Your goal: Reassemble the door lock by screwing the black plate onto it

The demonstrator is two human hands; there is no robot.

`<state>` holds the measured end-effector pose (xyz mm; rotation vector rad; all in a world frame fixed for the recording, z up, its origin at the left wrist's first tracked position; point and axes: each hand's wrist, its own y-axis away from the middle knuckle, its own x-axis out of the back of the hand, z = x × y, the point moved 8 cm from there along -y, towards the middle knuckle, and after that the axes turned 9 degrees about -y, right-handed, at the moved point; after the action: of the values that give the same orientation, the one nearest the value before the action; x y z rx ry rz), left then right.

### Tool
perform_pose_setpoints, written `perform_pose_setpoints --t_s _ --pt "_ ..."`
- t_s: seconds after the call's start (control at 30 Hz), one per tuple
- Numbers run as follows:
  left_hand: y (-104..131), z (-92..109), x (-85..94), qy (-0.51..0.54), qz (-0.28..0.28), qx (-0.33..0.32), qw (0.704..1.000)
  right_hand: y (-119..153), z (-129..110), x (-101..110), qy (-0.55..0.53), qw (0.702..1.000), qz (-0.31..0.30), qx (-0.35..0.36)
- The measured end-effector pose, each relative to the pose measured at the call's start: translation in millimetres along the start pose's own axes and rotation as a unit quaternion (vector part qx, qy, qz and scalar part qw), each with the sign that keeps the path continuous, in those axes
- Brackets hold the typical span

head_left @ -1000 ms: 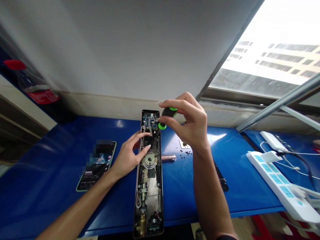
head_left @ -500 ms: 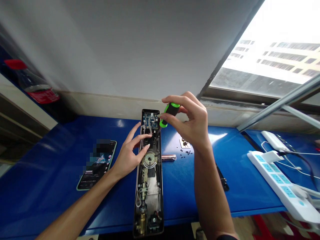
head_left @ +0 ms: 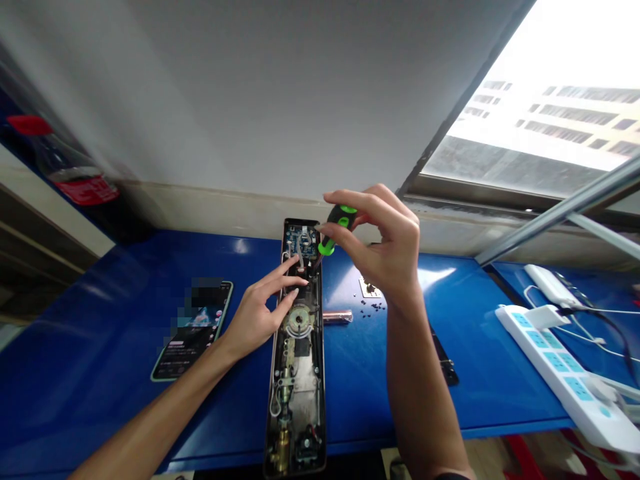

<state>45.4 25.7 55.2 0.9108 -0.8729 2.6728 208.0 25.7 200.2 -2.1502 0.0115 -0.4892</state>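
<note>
Head view: a green-and-black screwdriver (head_left: 339, 229) is gripped in the right hand (head_left: 387, 243), its tip directed into an open metal housing (head_left: 306, 380) on the blue table (head_left: 370, 393). The left hand (head_left: 257, 317), fingers slightly spread, is placed on the housing.

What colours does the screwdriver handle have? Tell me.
Black and bright green: the screwdriver handle shows best in the head view.

The bare left hand (head_left: 255, 313) is moving its forefinger inside the long black metal housing (head_left: 304, 393), beside the flat grey cable (head_left: 300, 250).
</note>
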Motion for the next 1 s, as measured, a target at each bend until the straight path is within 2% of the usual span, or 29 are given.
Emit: perform_pose_setpoints --t_s 0.1,0.27,0.33,0.5,0.7,0.77,0.9,1.0 --pt "-1 0 -0.3 0.002 -0.001 -0.001 1.000 -1 0 2 0.026 1.000 -0.001 -0.005" --pt "0 -1 -0.5 -0.004 -0.004 0.000 1.000 0 1 -8 -0.056 0.995 -0.071 -0.041" --pt "0 -1 -0.6 -0.007 -0.006 0.001 1.000 0 0 -8 -0.061 0.995 -0.064 -0.040" --pt "-1 0 0.0 -0.006 -0.001 -0.002 1.000 -2 -2 1 -0.007 1.000 -0.001 -0.003" --pt "-1 0 -0.1 -0.005 -0.003 0.000 1.000 0 -1 -11 -0.092 0.992 -0.085 -0.030" --pt "-1 -1 0.0 -0.007 -0.003 0.001 1.000 0 0 -9 -0.081 0.994 -0.071 -0.034" --pt "-1 -1 0.1 -0.006 -0.005 -0.001 1.000 -1 1 5 0.003 1.000 0.001 -0.014" --pt "-1 -1 -0.4 -0.006 -0.009 0.001 1.000 -1 1 3 -0.020 0.999 -0.022 -0.026"
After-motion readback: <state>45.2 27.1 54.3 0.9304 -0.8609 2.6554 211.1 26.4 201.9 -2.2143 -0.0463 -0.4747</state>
